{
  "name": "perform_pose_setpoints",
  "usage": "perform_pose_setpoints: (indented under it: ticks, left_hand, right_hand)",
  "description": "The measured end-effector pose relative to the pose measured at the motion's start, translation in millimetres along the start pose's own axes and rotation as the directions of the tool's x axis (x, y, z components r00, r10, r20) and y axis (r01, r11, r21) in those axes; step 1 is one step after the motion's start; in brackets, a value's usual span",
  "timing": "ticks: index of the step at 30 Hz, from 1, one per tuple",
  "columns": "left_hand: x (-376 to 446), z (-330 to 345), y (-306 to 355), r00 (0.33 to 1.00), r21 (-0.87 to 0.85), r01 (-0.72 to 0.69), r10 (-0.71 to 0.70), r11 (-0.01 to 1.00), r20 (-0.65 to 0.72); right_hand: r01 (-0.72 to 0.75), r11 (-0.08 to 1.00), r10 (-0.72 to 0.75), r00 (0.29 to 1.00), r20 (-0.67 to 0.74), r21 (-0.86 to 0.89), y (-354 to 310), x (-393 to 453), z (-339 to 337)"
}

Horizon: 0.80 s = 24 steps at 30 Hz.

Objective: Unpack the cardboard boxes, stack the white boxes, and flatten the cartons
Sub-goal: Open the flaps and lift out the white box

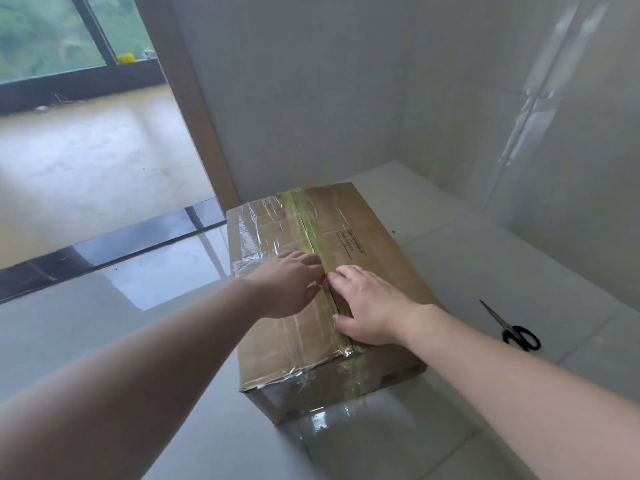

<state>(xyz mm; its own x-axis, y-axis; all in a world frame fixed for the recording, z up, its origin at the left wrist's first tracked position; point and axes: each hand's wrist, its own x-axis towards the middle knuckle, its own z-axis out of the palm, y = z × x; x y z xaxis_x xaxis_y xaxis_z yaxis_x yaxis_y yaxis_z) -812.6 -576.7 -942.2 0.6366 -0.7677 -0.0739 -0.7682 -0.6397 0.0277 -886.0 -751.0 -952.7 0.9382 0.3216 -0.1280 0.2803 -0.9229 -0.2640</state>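
**Both hands on the taped seam**

Left hand (289, 284) comes in over the top of the carton (318, 282), fingers curled in toward the centre seam, fingertips right at the strip of tape (311, 233) that runs the length of the lid. It looks like a pinch at the tape, though the fingertips are bunched together and what they have hold of cannot be told for sure. Right hand (370, 304) lies just beside it on the other side of the seam, fingers straight and spread, palm down, pressing flat on the right flap, with the thumb stretched along the seam toward the near edge. The two hands almost touch at the middle of the lid.

The carton sits shut on the floor (104, 341), a glossy grey tiled one, with its far end close to the corner where two walls meet. Clear wrap glints over its left flap and near end, and a printed label box shows on the right flap.

Off to the right, well apart from the carton, black-handled scissors (512, 327) lie on the floor near the right wall, blades closed and pointing away.
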Motion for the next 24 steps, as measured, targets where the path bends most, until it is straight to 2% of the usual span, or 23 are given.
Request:
perform_pose_setpoints:
  ticks: [6, 12, 15, 19, 24]
  left_hand:
    - [3.1, 6.0, 1.4, 1.0, -0.02, -0.029, 0.029, 0.999, -0.003]
    - [15.0, 4.9, 4.1, 0.997, -0.046, -0.058, 0.06, 0.997, 0.04]
    - [16.4, 5.0, 2.2, 0.998, -0.09, -0.063, 0.064, 0.994, 0.011]
    - [13.4, -2.2, -2.2, 0.991, -0.083, -0.092, 0.084, 0.992, -0.102]
    - [4.8, -12.4, -8.7, 0.991, -0.01, -0.079, 0.077, 0.997, -0.106]
  right_hand:
    - [-0.128, 0.99, 0.132, 0.989, 0.074, -0.053, -3.0, -2.3, -4.7]
    - [-0.199, 0.977, 0.205, 0.975, 0.081, -0.077, -14.1, 4.2, -4.5]
    - [-0.202, 0.978, 0.206, 0.976, 0.077, -0.049, -17.3, 6.5, -6.2]
    - [-0.17, 0.985, 0.171, 0.983, 0.063, -0.026, -20.6, 6.3, -14.3]
    - [-0.099, 0.994, 0.098, 0.995, -0.032, -0.039, -31.0, 0.1, -42.8]
